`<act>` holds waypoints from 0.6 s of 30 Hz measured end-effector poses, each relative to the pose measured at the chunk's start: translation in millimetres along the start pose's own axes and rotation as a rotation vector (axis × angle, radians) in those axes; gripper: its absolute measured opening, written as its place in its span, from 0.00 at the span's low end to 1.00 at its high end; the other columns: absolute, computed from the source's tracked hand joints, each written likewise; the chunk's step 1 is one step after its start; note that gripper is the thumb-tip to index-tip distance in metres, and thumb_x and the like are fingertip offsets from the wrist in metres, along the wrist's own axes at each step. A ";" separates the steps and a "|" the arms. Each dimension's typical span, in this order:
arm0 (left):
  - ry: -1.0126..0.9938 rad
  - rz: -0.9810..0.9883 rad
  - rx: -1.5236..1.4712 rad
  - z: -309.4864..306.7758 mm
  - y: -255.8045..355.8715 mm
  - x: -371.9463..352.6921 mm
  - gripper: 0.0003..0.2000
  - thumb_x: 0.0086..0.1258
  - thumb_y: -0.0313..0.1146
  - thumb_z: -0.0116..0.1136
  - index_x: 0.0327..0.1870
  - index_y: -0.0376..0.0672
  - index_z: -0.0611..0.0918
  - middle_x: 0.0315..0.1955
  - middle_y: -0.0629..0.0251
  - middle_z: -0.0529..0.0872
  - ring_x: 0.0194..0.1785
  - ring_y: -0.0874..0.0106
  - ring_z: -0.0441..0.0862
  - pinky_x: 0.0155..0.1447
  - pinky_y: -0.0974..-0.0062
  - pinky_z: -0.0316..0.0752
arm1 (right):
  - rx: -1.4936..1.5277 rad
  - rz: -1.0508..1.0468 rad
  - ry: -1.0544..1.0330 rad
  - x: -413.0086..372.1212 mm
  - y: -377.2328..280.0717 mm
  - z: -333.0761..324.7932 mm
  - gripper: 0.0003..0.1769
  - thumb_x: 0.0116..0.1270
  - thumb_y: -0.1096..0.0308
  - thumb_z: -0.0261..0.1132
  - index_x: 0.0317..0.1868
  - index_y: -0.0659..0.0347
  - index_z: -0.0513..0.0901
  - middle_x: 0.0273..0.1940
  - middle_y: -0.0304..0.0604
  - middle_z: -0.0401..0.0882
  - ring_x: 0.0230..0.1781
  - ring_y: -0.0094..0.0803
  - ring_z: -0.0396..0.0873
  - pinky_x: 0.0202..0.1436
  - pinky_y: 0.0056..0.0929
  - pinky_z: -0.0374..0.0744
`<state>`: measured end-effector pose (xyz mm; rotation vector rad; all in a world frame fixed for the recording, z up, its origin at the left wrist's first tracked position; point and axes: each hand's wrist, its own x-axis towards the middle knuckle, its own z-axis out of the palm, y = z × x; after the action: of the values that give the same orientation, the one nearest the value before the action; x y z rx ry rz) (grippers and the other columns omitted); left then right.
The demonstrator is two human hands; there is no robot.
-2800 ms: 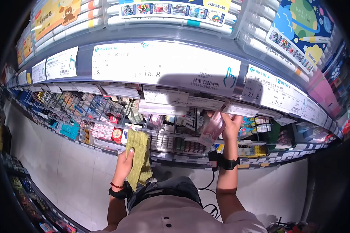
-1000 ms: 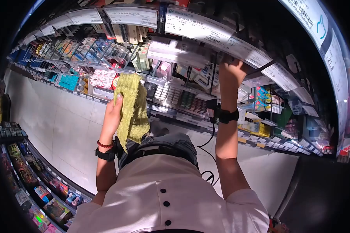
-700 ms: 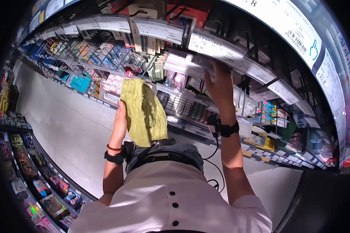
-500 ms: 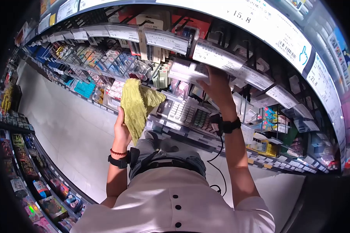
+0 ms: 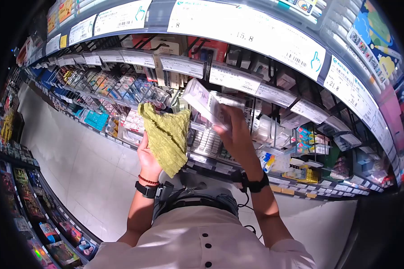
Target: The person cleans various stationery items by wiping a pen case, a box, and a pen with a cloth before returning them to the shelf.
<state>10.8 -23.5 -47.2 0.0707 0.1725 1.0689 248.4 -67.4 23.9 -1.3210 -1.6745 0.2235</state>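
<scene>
A yellow-green cleaning cloth [image 5: 166, 136] hangs over my left hand [image 5: 148, 157], which grips it from below; most of those fingers are hidden behind the cloth. My right hand [image 5: 234, 134] is closed around one end of a white, box-like package [image 5: 204, 102]. The package is tilted, its far end pointing up and to the left, just in front of the shelf hooks. Its printing is too blurred to read. The cloth and the package are close together, with the package to the right.
Price labels [image 5: 235, 80] run along the shelf edges, and a larger label strip [image 5: 247, 38] juts out above my hands. White items [image 5: 206, 141] fill a lower tray. A blue package [image 5: 95, 117] sits lower left. Another stocked shelf [image 5: 45, 215] stands across the tiled floor [image 5: 98, 166].
My right hand has drawn the white package out from the hooks and toward me. The cloth in my left hand has moved slightly right and spread wider. The view has shifted.
</scene>
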 end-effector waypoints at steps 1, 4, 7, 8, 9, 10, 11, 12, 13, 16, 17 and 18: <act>-0.028 -0.025 -0.021 -0.6 -1.4 5.2 0.22 0.69 0.44 0.39 0.59 0.40 0.67 0.57 0.56 0.70 0.60 0.57 0.66 0.65 0.54 0.56 | 0.156 0.056 -0.017 -8.0 -8.4 1.5 0.27 0.59 0.71 0.61 0.58 0.63 0.61 0.44 0.56 0.72 0.44 0.45 0.73 0.48 0.36 0.70; -0.116 -0.126 -0.105 7.9 -17.6 19.2 0.20 0.69 0.40 0.40 0.58 0.39 0.69 0.58 0.55 0.70 0.61 0.57 0.65 0.66 0.55 0.53 | 0.338 0.173 -0.015 -27.7 -15.9 5.6 0.24 0.66 0.68 0.54 0.59 0.64 0.57 0.41 0.53 0.73 0.39 0.36 0.74 0.42 0.29 0.70; -0.223 -0.197 -0.119 11.1 -34.3 29.2 0.21 0.68 0.38 0.43 0.60 0.39 0.66 0.58 0.56 0.68 0.62 0.58 0.63 0.67 0.56 0.51 | 0.385 0.308 -0.015 -37.8 -19.0 4.5 0.27 0.66 0.62 0.54 0.60 0.64 0.57 0.36 0.50 0.73 0.33 0.32 0.74 0.38 0.27 0.71; -0.188 -0.219 -0.111 13.9 -40.3 30.1 0.21 0.68 0.37 0.43 0.60 0.39 0.66 0.58 0.55 0.69 0.63 0.58 0.63 0.67 0.56 0.51 | 0.383 0.307 -0.027 -36.6 -21.0 4.2 0.28 0.65 0.61 0.55 0.60 0.64 0.57 0.36 0.50 0.73 0.33 0.31 0.74 0.38 0.28 0.72; -0.170 -0.235 -0.113 15.5 -46.9 29.8 0.21 0.68 0.37 0.43 0.59 0.38 0.66 0.58 0.55 0.69 0.63 0.58 0.63 0.67 0.57 0.51 | 0.382 0.307 -0.037 -36.8 -22.4 4.2 0.29 0.64 0.59 0.56 0.60 0.64 0.57 0.35 0.50 0.73 0.32 0.31 0.73 0.37 0.28 0.72; -0.152 -0.252 -0.115 16.7 -54.7 30.6 0.21 0.68 0.37 0.43 0.59 0.38 0.66 0.58 0.55 0.68 0.63 0.58 0.63 0.67 0.57 0.51 | 0.373 0.364 -0.080 -39.9 -19.6 4.5 0.31 0.62 0.57 0.58 0.60 0.63 0.57 0.35 0.50 0.74 0.32 0.32 0.74 0.37 0.30 0.73; -0.137 -0.270 -0.116 18.9 -60.7 31.5 0.21 0.68 0.37 0.43 0.59 0.37 0.66 0.58 0.54 0.68 0.63 0.58 0.63 0.68 0.57 0.51 | 0.379 0.337 -0.088 -41.0 -21.5 5.0 0.30 0.61 0.59 0.59 0.59 0.63 0.58 0.37 0.48 0.73 0.34 0.31 0.73 0.39 0.30 0.72; -0.097 -0.258 -0.102 21.4 -66.3 32.0 0.22 0.68 0.37 0.42 0.60 0.36 0.65 0.59 0.54 0.68 0.63 0.58 0.63 0.67 0.58 0.52 | 0.383 0.309 -0.098 -42.2 -25.0 6.1 0.29 0.61 0.62 0.60 0.59 0.63 0.60 0.39 0.46 0.72 0.37 0.29 0.71 0.41 0.29 0.71; -0.134 -0.271 -0.102 18.5 -67.1 32.0 0.21 0.67 0.36 0.42 0.58 0.37 0.66 0.57 0.54 0.69 0.61 0.58 0.66 0.66 0.58 0.55 | 0.388 0.281 -0.109 -43.0 -28.3 8.5 0.28 0.60 0.64 0.60 0.58 0.63 0.61 0.42 0.44 0.71 0.39 0.28 0.70 0.43 0.28 0.71; -0.198 -0.244 -0.049 11.5 -75.5 28.3 0.16 0.64 0.33 0.42 0.50 0.36 0.72 0.47 0.57 0.78 0.49 0.64 0.76 0.52 0.65 0.71 | 0.402 0.332 -0.327 -43.6 -37.2 9.2 0.28 0.60 0.62 0.59 0.57 0.64 0.60 0.35 0.52 0.74 0.31 0.34 0.75 0.34 0.32 0.72; -0.186 -0.233 -0.015 9.3 -76.3 25.0 0.16 0.64 0.34 0.42 0.50 0.37 0.73 0.47 0.57 0.78 0.49 0.63 0.76 0.53 0.65 0.71 | 0.398 0.333 -0.411 -40.3 -44.9 8.1 0.28 0.61 0.61 0.57 0.57 0.65 0.59 0.32 0.55 0.75 0.28 0.38 0.76 0.32 0.35 0.73; -0.173 -0.224 0.007 5.2 -76.5 22.9 0.17 0.65 0.36 0.41 0.50 0.38 0.73 0.47 0.57 0.78 0.49 0.63 0.76 0.53 0.64 0.71 | 0.436 0.405 -0.510 -37.0 -53.7 4.5 0.25 0.61 0.60 0.59 0.54 0.64 0.63 0.35 0.45 0.72 0.32 0.25 0.71 0.33 0.27 0.71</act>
<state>88.7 -40.1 -55.3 0.1465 0.0269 0.8338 208.2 -117.7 35.5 -1.3117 -1.6087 1.1792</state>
